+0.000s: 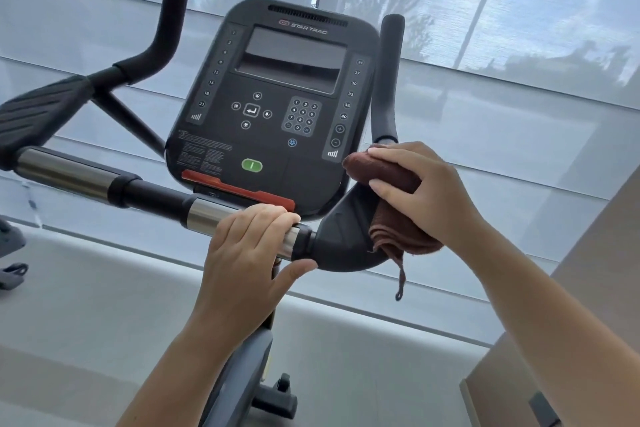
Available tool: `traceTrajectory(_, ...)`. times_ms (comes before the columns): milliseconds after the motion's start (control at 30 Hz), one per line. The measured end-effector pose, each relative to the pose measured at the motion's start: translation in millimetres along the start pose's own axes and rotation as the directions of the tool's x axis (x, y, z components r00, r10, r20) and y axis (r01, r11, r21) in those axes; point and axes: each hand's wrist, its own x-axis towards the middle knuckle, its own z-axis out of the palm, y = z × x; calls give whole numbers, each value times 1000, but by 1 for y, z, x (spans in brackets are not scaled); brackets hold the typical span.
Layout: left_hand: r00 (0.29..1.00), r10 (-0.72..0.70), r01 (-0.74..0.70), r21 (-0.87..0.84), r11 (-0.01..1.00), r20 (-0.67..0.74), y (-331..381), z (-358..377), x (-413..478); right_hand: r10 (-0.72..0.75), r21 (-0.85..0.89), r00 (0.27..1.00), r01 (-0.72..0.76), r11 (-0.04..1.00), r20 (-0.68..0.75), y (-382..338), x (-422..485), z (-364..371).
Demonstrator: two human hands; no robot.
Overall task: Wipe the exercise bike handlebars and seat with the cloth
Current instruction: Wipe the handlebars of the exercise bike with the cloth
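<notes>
The left hand [249, 250] curls around the chrome section of the handlebars [149, 192], just below the console [277, 104]. Beside it, the right hand [422, 194] clamps the brown cloth [391, 218] against the handlebars' dark right-hand bend, a loop dangling beneath.

The black-and-chrome tubular handlebars [69, 173] slant across the view, chrome sleeves alternating with black sections. A black padded horn rises at each end, the left horn [173, 10] bent and the right horn [389, 62] nearly upright. The bar ends on the right in a black moulded corner [339, 239]. The brown terry cloth [394, 222] is bunched and folded over that corner, just below the right horn's base. The right hand [422, 194] holds it there, fingers curled over the top fold, and a thin loop dangles free from its lower edge. The left hand [249, 246] grips the chrome sleeve right beside the corner.
</notes>
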Motion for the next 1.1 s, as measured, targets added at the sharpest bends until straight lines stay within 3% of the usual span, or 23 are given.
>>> traceTrajectory(133, 1000, 11, -11, 4, 1000, -3, -2, 0, 0, -44, 7, 999, 44, 999, -27, 9, 6, -17)
traceTrajectory(300, 999, 3, -3, 0, 1000, -40, 1, 1, 1, -244, -391, 963, 183, 902, -111, 26, 30, -43)
traceTrajectory(400, 998, 9, -9, 3, 1000, -62, 1, 1, 1, -257, -276, 963, 268, 923, 77, 20, 25, -20)
traceTrajectory(533, 999, 1, 0, 12, 1000, -48, 1, 1, 0, -37, -31, 991, 42, 999, 131, 16, 18, -2)
traceTrajectory(733, 996, 4, -3, 13, 1000, -85, 1, 6, 0, -5, -192, 996, 23, 981, 94, 8, 4, 1)
traceTrajectory(933, 992, 31, -30, 12, 999, -120, -1, 9, 1, -160, -198, 987, 152, 968, -23, -4, -39, 10)
traceTrajectory(1100, 990, 36, -35, 10, 999, -136, -2, 11, 1, -300, -49, 953, 302, 952, 45, 0, -37, -2)
